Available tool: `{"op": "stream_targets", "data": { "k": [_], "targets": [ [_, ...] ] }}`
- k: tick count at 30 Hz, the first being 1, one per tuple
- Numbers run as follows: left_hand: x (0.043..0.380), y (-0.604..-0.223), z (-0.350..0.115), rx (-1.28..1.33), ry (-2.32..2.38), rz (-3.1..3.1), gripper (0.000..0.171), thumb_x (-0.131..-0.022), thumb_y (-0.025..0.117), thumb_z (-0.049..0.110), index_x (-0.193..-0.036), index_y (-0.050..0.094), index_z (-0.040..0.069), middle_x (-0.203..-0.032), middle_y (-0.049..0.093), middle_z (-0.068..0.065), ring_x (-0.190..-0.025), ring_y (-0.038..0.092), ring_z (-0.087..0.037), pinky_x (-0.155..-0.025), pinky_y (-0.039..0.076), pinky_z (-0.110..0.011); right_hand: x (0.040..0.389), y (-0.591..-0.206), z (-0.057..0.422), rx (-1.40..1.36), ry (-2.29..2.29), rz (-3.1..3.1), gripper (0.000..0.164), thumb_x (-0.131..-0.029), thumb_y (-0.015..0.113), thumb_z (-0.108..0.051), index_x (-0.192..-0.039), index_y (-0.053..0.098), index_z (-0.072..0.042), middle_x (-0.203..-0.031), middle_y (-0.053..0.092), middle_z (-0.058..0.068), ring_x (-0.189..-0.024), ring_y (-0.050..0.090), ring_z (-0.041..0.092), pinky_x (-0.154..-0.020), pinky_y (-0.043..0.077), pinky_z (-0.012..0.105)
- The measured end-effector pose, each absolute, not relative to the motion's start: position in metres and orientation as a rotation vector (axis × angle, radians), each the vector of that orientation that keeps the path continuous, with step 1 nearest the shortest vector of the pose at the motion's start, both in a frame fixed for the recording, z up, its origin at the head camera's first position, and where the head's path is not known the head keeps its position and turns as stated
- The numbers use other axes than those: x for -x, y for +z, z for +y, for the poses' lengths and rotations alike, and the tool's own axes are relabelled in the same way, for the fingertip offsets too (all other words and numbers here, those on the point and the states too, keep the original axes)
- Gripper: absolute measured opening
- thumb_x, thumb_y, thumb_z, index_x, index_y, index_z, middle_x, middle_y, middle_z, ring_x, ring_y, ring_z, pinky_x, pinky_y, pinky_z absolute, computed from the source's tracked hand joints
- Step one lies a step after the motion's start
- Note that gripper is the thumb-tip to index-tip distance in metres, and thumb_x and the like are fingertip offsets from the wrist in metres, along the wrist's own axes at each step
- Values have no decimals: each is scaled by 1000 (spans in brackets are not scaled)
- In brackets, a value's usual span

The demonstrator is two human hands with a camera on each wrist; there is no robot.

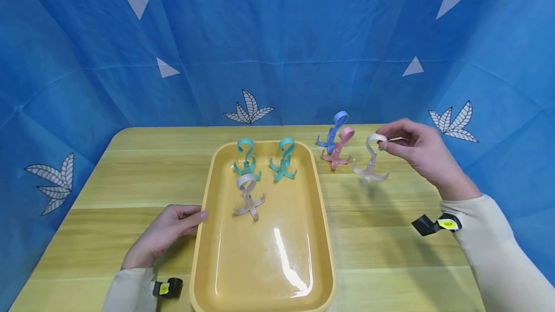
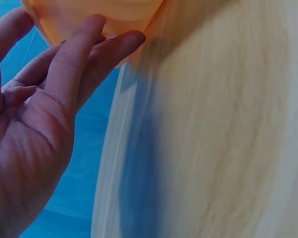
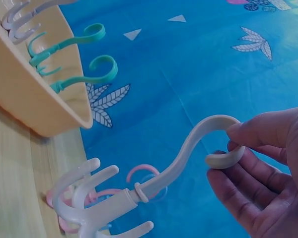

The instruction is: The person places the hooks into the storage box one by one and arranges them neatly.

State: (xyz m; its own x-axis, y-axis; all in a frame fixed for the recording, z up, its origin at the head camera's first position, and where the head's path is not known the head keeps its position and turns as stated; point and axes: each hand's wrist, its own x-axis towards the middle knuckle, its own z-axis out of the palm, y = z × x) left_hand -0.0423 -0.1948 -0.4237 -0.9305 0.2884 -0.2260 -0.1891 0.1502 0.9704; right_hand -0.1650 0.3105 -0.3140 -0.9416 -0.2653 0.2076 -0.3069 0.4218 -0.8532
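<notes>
My right hand (image 1: 414,150) pinches a white multi-prong hanging hook (image 3: 179,158) by the curl at its top, thumb on one side and fingertips on the other. Its prongs point outward at the lower end, to the right of the tray. My left hand (image 1: 166,232) holds the left side of a yellow tray (image 1: 326,235), with the thumb at the rim and fingers against the outer wall (image 2: 84,20). Inside the tray stand two teal hooks (image 1: 246,160) at the far end and another white hook (image 1: 249,201) nearer me.
Right of the tray's far corner, a pink hook (image 1: 337,153) and a blue hook (image 1: 333,134) stand close together on the wooden table (image 1: 143,172). Behind the table hangs a blue cloth (image 1: 277,37) with white triangles and leaf prints.
</notes>
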Motion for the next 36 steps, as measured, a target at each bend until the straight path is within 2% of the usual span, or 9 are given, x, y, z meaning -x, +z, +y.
{"op": "stream_targets", "data": {
  "k": [10, 16, 24, 29, 33, 36],
  "targets": [
    [44, -427, -195, -109, 1856, 2059, 46, -101, 58, 15, -125, 50, -24, -115, 63, -25, -100, 66, -20, -85, 55, -33, 159, -312, 300, -709, 1695, -2498, 23, -89, 68, 6, -112, 65, 6, -107, 65, 5, -95, 66, 14, -80, 54, 20],
    [43, -429, -195, -112, 1873, 2029, 47, -102, 57, 14, -128, 47, -24, -119, 61, -29, -102, 66, -23, -86, 54, -36, 152, -312, 289, -793, 1796, -2443, 22, -89, 67, 8, -111, 64, 8, -106, 64, 10, -94, 67, 18, -80, 55, 23],
    [43, -427, -197, -76, 1837, 2075, 50, -101, 58, 17, -129, 47, -23, -122, 60, -28, -103, 65, -20, -87, 54, -34, 151, -312, 273, -845, 1859, -2433, 21, -89, 67, 8, -110, 64, 8, -107, 63, 12, -96, 65, 22, -80, 55, 26],
    [43, -426, -199, -88, 1835, 2079, 49, -101, 58, 16, -129, 48, -22, -122, 60, -28, -104, 65, -19, -87, 53, -34, 151, -310, 262, -896, 1855, -2425, 21, -89, 67, 8, -110, 66, 7, -113, 63, 17, -98, 64, 25, -82, 55, 28],
    [43, -426, -198, -96, 1840, 2080, 48, -101, 58, 16, -128, 48, -23, -121, 60, -28, -103, 65, -18, -87, 54, -33, 149, -309, 255, -946, 1830, -2418, 21, -88, 67, 10, -109, 66, 6, -117, 62, 16, -100, 63, 23, -84, 54, 28],
    [43, -427, -197, -97, 1844, 2078, 48, -101, 58, 16, -128, 48, -23, -120, 60, -28, -103, 65, -19, -87, 54, -34, 145, -309, 251, -977, 1814, -2423, 22, -88, 67, 11, -108, 67, 5, -114, 62, 13, -97, 63, 23, -82, 54, 27]
  ]
}}
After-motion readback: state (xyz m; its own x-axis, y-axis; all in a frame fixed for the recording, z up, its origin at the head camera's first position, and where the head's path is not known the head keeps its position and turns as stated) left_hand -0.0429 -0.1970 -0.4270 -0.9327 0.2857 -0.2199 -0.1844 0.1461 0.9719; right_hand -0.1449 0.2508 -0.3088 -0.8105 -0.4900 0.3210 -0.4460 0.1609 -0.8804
